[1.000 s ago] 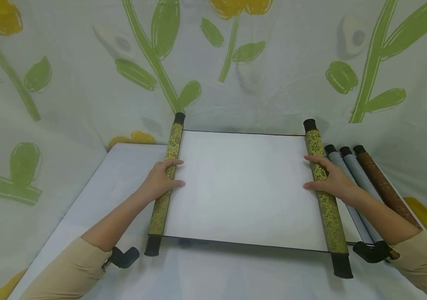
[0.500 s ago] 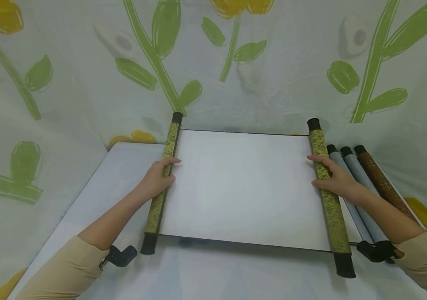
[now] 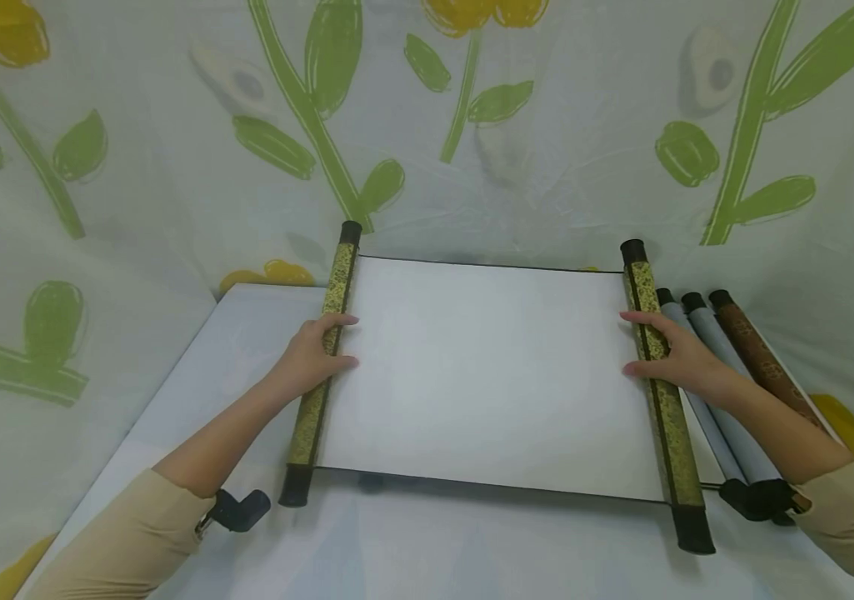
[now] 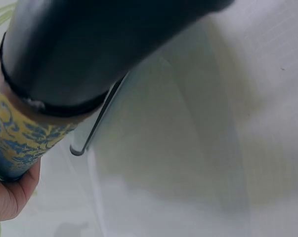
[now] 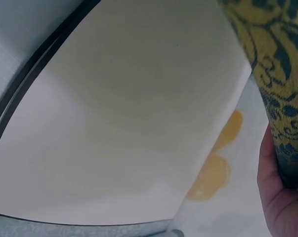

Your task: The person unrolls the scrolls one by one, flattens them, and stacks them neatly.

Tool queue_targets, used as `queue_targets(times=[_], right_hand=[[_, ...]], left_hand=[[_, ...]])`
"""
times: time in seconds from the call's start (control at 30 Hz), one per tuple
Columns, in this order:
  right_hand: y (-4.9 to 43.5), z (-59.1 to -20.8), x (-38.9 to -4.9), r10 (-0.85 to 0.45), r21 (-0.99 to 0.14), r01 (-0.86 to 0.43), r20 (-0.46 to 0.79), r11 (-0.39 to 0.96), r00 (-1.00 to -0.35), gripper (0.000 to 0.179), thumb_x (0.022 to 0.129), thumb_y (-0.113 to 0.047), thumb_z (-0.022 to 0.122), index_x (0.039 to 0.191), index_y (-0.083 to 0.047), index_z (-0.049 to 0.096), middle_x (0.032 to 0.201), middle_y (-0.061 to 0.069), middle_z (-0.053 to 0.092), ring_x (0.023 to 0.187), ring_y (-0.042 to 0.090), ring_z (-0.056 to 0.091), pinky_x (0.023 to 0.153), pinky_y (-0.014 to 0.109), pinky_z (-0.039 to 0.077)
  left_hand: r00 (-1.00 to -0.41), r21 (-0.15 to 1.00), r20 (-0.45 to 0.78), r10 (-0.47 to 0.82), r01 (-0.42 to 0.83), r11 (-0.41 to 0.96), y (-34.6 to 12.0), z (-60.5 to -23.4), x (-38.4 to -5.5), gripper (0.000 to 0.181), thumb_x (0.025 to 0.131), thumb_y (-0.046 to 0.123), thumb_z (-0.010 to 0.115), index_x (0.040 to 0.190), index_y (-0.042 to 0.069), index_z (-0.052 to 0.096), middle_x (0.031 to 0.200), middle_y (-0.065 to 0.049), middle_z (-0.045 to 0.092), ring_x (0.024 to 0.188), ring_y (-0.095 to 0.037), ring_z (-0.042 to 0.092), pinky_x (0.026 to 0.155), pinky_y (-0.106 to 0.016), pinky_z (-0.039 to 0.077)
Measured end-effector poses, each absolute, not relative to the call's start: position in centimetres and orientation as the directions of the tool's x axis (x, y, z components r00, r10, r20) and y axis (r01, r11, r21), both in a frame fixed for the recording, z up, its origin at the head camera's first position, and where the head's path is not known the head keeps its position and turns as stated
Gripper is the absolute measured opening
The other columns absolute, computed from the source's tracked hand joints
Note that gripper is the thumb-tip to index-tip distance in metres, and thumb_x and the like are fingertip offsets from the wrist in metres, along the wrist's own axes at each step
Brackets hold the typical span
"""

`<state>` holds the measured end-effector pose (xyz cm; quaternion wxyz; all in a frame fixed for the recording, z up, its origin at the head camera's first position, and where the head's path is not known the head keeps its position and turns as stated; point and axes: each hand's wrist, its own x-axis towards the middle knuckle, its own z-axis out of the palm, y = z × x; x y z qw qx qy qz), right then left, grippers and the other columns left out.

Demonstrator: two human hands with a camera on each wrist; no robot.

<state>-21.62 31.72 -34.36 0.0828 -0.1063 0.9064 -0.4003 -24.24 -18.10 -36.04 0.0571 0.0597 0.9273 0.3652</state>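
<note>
A partly unrolled scroll lies between my hands, its blank white sheet edged with thin black lines. My left hand grips the left roll around its middle, thumb and fingertips over the inner side. The right roll is held the same way by my right hand. Both rolls have a yellow-gold brocade with dark pattern and black end knobs. In the left wrist view a black knob fills the top, with the brocade below it. Brocade also shows beside my fingers in the right wrist view.
Two grey-blue rolled scrolls and a brown patterned one lie side by side under and beyond my right forearm. The white tabletop meets a floral curtain at the back. Black wrist cameras hang below the sleeves.
The two rolls have moved slightly apart, left roll leftward and right roll rightward, each in its hand. A wider stretch of white sheet shows between them. The other scrolls have stayed put.
</note>
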Motion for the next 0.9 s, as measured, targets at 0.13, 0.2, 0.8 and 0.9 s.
queue_targets(times=[0.13, 0.2, 0.8, 0.9], right_hand=[[31.8, -34.4, -21.7, -0.248, -0.730, -0.116, -0.075, 0.674, -0.966, 0.084, 0.082, -0.017, 0.073, 0.148, -0.004, 0.023, 0.153, 0.028, 0.011, 0.137, 0.052, 0.005, 0.096, 0.073, 0.017], [31.9, -34.4, -21.7, -0.249, -0.730, -0.119, -0.072, 0.673, -0.966, 0.081, 0.083, -0.014, 0.071, 0.148, -0.004, 0.024, 0.153, 0.029, 0.012, 0.137, 0.052, 0.005, 0.096, 0.073, 0.017], [33.5, -34.8, -21.5, -0.292, -0.746, -0.164, -0.043, 0.645, -0.955, 0.078, 0.085, -0.013, 0.069, 0.147, -0.001, 0.024, 0.151, 0.029, 0.016, 0.136, 0.053, 0.008, 0.095, 0.073, 0.018], [33.5, -34.7, -21.5, -0.290, -0.739, -0.159, -0.051, 0.654, -0.956, 0.078, 0.085, -0.014, 0.069, 0.147, -0.002, 0.023, 0.151, 0.029, 0.016, 0.136, 0.053, 0.009, 0.094, 0.072, 0.021]], left_hand=[[-0.985, 0.682, -0.029, 0.168, 0.104, 0.724, -18.4, -35.9, -24.2, 0.053, 0.088, 0.007, 0.060, 0.138, 0.014, 0.044, 0.142, -0.025, 0.035, 0.132, -0.043, 0.030, 0.102, -0.059, 0.031], [-0.983, 0.683, -0.004, 0.185, 0.133, 0.718, -18.5, -35.8, -24.1, 0.053, 0.088, 0.003, 0.055, 0.138, 0.011, 0.043, 0.143, -0.024, 0.035, 0.133, -0.043, 0.029, 0.102, -0.058, 0.030], [-0.982, 0.679, 0.007, 0.189, 0.144, 0.720, -19.9, -36.0, -24.2, 0.051, 0.092, 0.012, 0.057, 0.140, 0.009, 0.040, 0.141, -0.021, 0.039, 0.132, -0.041, 0.030, 0.104, -0.058, 0.028], [-0.984, 0.673, 0.003, 0.177, 0.133, 0.727, -20.1, -36.1, -24.4, 0.054, 0.089, 0.012, 0.062, 0.139, 0.009, 0.041, 0.142, -0.020, 0.039, 0.135, -0.042, 0.028, 0.106, -0.059, 0.024]])
